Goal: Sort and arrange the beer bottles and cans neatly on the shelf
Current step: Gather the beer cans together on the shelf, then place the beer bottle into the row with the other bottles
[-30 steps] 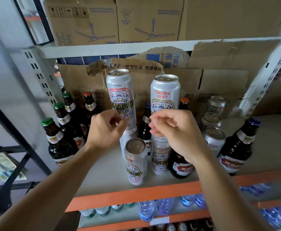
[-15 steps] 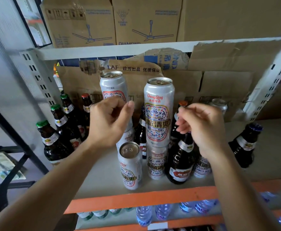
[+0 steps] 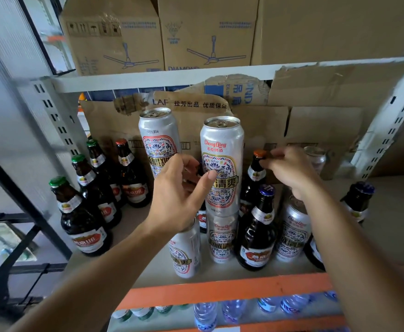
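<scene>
Two tall silver beer cans stand stacked on other cans mid-shelf: the left upper can [image 3: 159, 140] and the right upper can [image 3: 221, 144]. My left hand [image 3: 179, 197] hovers between them, fingers apart, thumb by the right can's label, holding nothing. My right hand [image 3: 292, 171] pinches at the cap of the orange-capped bottle [image 3: 256, 168]. A blue-capped bottle [image 3: 259, 236] stands in front of it. A single can [image 3: 185, 252] stands at the shelf front, partly behind my left wrist. Another can [image 3: 292, 233] sits under my right arm.
Green- and red-capped brown bottles [image 3: 81, 216] line the left of the shelf [image 3: 220, 291]. A dark bottle [image 3: 357, 202] stands at the right and a can [image 3: 314, 156] at the back. Cardboard [image 3: 316, 130] lines the rear; boxes sit above, water bottles [image 3: 205, 312] below.
My right hand has reached left to the orange-capped bottle's top. My left hand has opened and dropped away from the left upper can. The view has moved closer.
</scene>
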`<act>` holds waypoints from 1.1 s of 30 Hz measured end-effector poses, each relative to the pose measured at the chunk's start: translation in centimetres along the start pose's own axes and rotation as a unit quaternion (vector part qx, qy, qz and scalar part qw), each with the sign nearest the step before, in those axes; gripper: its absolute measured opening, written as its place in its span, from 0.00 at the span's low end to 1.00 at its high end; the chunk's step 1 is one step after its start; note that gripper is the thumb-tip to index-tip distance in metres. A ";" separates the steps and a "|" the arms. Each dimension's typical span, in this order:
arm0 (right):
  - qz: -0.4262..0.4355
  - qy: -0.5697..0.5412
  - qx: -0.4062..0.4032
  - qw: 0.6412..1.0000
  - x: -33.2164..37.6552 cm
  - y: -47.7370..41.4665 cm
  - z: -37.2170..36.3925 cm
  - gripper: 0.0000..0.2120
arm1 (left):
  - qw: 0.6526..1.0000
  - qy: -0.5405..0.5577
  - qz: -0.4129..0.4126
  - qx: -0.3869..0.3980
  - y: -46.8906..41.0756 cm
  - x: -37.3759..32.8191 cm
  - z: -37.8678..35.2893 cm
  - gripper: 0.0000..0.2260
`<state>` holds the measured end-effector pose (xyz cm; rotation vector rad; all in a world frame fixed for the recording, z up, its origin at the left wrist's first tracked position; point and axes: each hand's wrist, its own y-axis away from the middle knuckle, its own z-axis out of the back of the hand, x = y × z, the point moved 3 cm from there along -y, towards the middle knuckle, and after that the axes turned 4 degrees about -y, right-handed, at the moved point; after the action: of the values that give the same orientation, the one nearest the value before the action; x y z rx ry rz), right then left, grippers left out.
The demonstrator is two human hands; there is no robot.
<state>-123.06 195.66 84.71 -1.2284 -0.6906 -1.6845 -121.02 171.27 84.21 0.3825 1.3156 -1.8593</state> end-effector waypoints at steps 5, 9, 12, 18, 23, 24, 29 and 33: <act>-0.010 0.003 0.043 0.999 -1.2 -1.0 -0.5 0.06 | 0.999 -0.015 0.021 0.024 0.0 0.1 -0.4 0.25; -0.008 0.010 0.058 0.998 -1.6 -1.5 -0.9 0.09 | 0.998 -0.018 0.024 0.057 0.0 -0.5 -1.0 0.39; -0.007 0.023 0.076 0.997 -1.6 -1.9 -1.3 0.09 | 0.996 -0.022 0.031 0.075 0.1 -0.6 -1.4 0.41; -0.019 0.069 0.106 0.992 -1.7 -2.4 -2.0 0.14 | 0.993 0.006 0.062 0.101 0.3 -0.1 -2.2 0.40; -0.003 0.103 0.079 0.992 -2.5 -2.9 -2.4 0.11 | 0.990 -0.028 0.064 0.127 0.4 0.1 -2.5 0.35; 0.004 0.113 0.072 0.991 -2.4 -2.9 -2.5 0.10 | 0.989 -0.032 0.067 0.126 0.4 0.1 -2.5 0.35; 0.015 0.115 0.050 0.992 -2.2 -2.6 -2.5 0.12 | 0.987 -0.035 0.079 0.134 0.3 0.3 -2.5 0.34; 0.037 0.105 0.024 0.993 -1.5 -2.3 -1.8 0.11 | 0.987 -0.041 0.075 0.137 0.2 0.1 -2.5 0.34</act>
<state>-125.74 195.69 82.85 -1.0127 -0.5471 -1.6956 -121.44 173.42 83.04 0.5266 0.9505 -1.9094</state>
